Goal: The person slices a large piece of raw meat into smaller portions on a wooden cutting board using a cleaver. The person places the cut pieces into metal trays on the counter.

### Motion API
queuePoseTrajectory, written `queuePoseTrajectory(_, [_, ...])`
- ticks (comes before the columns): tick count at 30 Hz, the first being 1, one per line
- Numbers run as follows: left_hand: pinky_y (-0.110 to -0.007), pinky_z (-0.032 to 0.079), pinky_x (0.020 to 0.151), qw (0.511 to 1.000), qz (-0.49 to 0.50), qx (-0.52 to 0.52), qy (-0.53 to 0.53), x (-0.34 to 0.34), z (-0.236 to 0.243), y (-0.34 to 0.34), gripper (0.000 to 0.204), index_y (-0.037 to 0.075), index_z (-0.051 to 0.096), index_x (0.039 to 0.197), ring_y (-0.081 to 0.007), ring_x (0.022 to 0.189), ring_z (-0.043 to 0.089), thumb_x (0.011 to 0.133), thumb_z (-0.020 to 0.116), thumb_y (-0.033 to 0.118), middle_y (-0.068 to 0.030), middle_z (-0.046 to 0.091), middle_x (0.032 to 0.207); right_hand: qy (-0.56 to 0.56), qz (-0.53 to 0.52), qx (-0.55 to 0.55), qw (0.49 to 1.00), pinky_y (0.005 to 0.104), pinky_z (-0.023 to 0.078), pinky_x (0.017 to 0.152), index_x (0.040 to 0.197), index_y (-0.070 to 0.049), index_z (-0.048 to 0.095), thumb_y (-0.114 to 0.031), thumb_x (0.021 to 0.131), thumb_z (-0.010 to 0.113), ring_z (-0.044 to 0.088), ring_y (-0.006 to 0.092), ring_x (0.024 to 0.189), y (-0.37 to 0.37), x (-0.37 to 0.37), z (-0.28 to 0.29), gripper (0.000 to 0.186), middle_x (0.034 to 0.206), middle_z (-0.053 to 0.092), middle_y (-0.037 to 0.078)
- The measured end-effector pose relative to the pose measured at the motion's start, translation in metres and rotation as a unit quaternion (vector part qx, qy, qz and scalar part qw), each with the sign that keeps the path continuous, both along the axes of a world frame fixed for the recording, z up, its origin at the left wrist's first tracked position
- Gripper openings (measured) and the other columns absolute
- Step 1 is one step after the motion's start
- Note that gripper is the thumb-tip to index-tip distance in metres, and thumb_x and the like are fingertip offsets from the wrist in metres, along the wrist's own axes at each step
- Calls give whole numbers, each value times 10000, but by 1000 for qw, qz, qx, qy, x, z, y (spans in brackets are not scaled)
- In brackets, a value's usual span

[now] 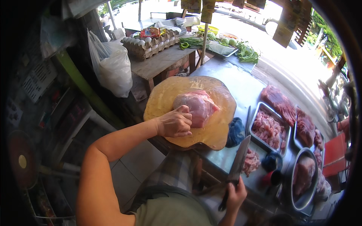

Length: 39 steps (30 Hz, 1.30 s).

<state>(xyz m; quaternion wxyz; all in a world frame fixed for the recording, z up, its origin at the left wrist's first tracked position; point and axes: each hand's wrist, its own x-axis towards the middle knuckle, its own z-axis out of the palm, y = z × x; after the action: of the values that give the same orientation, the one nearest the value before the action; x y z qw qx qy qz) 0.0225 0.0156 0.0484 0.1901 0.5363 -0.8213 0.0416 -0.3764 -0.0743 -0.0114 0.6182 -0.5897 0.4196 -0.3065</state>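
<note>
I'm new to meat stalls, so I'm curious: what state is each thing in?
Wooden chopping board: lying flat
Raw meat chunk: in one piece
Large knife: held off the board
Left hand: gripping the chunk's edge
Right hand: closed around the knife's handle
Metal tray: filled with cut meat
Metal bowl: holding a large meat piece
Egg trays: stacked, bearing eggs
White plastic bag: hanging, bulging
Blue bundle: crumpled

At frame centre, meat chunk point(203, 113) on chopping board point(160, 94); lower right of the board, knife point(238, 158) in right hand point(235, 194). Farther right, meat strips point(267, 127) in tray point(289, 133); below that, bowl point(293, 180). Upper left, egg trays point(144, 55) on wooden table point(154, 67), plastic bag point(115, 67) to their left.
</note>
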Motion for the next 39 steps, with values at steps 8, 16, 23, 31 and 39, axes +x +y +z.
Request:
queuePoseTrajectory(8, [-370, 438, 1013, 849, 339, -132, 384, 33, -25, 6, 300, -25, 601, 1080, -268, 1140, 567, 1030, 579, 270, -182, 620, 1137, -62, 11, 16, 998, 247, 502, 500, 1362, 44, 491, -11, 944, 654, 586, 104, 608, 8, 8, 1, 452, 862, 625, 67])
queuePoseTrajectory(16, [-534, 100, 1251, 850, 425, -84, 298, -2, -70, -37, 830, 21, 177, 1620, -474, 1544, 118, 1045, 474, 541, -285, 190, 1653, -94, 22, 72, 993, 277, 509, 512, 1357, -5, 425, 15, 949, 595, 602, 149, 584, 10, 21, 9, 442, 844, 578, 71])
queuePoseTrajectory(23, [-438, 133, 1266, 785, 464, -9, 412, 9, -80, -57, 574, 82, 293, 1609, -420, 1567, 87, 1093, 448, 279, -259, 149, 1679, -67, 88, -49, 993, 237, 481, 516, 1416, -39, 413, 47, 943, 566, 564, 107, 588, 3, 68, 27, 504, 875, 567, 50])
queuePoseTrajectory(31, [-365, 446, 1108, 742, 409, -124, 516, -21, -75, -23, 359, -46, 627, 1319, -327, 1341, 556, 962, 620, -12, -239, 590, 1406, 41, 176, -413, 893, 429, 540, 878, 1556, -32, 379, 29, 937, 576, 707, 401, 1005, -36, 145, 33, 653, 1206, 689, 260])
queuePoseTrajectory(39, [-382, 519, 929, 752, 421, -264, 433, -60, -64, -39, 299, -24, 671, 1128, -329, 1060, 645, 837, 736, -15, -173, 662, 1151, 47, 227, -423, 876, 435, 546, 848, 1483, -71, 516, -30, 945, 606, 714, 392, 1000, -74, 226, 60, 547, 1105, 691, 287])
